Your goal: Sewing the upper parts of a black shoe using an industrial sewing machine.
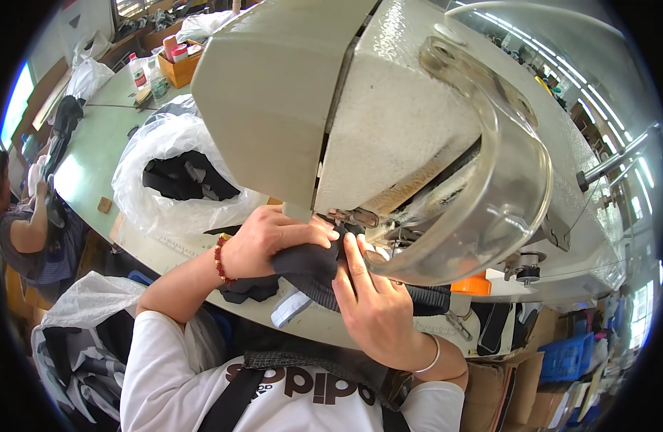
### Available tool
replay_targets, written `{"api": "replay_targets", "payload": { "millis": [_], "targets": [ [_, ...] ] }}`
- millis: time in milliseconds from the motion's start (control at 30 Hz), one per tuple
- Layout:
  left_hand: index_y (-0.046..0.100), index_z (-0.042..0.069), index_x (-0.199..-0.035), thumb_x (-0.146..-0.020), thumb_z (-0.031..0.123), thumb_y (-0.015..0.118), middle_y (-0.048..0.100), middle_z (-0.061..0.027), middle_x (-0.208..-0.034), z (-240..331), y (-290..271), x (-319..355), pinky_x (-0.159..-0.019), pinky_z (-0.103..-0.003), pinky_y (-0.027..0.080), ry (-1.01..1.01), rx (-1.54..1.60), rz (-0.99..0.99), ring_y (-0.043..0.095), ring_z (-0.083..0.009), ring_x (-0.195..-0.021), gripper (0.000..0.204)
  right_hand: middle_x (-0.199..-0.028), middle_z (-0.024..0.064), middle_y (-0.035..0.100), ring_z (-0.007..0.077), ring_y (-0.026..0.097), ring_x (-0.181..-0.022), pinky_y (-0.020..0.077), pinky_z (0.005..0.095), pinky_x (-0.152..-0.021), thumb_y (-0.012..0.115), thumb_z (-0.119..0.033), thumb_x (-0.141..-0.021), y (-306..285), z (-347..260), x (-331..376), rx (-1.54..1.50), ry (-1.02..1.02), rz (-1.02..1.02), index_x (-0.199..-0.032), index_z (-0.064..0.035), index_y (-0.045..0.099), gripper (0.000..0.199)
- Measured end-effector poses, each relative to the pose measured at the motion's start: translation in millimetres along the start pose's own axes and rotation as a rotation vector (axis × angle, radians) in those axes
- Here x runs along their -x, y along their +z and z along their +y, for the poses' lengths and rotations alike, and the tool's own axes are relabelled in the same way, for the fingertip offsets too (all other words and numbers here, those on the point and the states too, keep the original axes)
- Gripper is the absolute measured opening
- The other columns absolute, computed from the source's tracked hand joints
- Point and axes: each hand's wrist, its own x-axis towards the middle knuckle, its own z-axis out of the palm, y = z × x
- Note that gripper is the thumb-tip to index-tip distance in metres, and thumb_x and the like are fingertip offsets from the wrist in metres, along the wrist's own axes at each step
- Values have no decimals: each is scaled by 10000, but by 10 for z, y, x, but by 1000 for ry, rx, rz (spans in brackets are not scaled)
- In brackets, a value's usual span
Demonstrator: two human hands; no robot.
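A piece of black fabric with a ribbed section lies under the head of a sewing machine. My left hand grips its upper left part, thumb and fingers closed close to the needle area. My right hand holds the fabric from the near right side, two fingers pressed on it beside the left fingertips. The needle and presser foot are mostly hidden by the fingers and the machine head. A clear curved guard arches to the right of my hands. Toward me, a light grey strip hangs from the worktable.
A white plastic bag with dark fabric stands left of the machine; another bag sits below. Scissors and an orange piece lie right. Bottles stand farther back. A co-worker handles dark fabric at far left.
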Motion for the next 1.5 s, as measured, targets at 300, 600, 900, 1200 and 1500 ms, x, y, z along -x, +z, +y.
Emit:
{"api": "replay_targets", "payload": {
  "millis": [300,600,900,1200,1500],
  "targets": [
    [743,62,-1093,-773,84,779,778,-93,-1166,-80,-39,-59,-956,-425,564,18,25,42,737,-325,-1087,323,-1386,262,657,308,731,-1166,603,345,-789,696,-74,-859,73,66,-18,-34,-25,40,-1088,28,687,251],
    [745,70,-1116,-720,35,747,776,-96,-1172,24,-208,-118,-969,-428,562,125,-55,31,730,-338,-1100,398,-1321,210,697,324,723,-1195,623,329,-751,688,-50,-847,85,135,-17,-78,-44,77,-1070,16,708,233],
    [745,37,-1088,-788,-88,724,781,-114,-1211,-126,-126,-1,-976,-408,580,-77,273,70,742,-304,-1126,325,-1313,151,719,292,717,-1200,612,380,-864,701,-97,-805,16,360,11,-104,-144,18,-1037,-15,718,247],
    [690,-14,-1051,-979,-29,678,783,-157,-1162,-246,-88,34,-967,-400,587,-271,792,120,737,-292,-1154,75,-1298,99,737,256,731,-1140,607,361,-849,725,-54,-835,-42,484,62,-198,-143,-31,-1017,-33,710,183],
    [707,17,-1012,-796,-156,657,784,-122,-1179,-175,-92,51,-1009,-430,578,-161,448,16,730,-312,-1174,281,-1269,111,742,242,725,-1174,610,351,-880,718,-62,-794,9,353,28,-107,-118,18,-985,-43,716,192]
  ]
}}
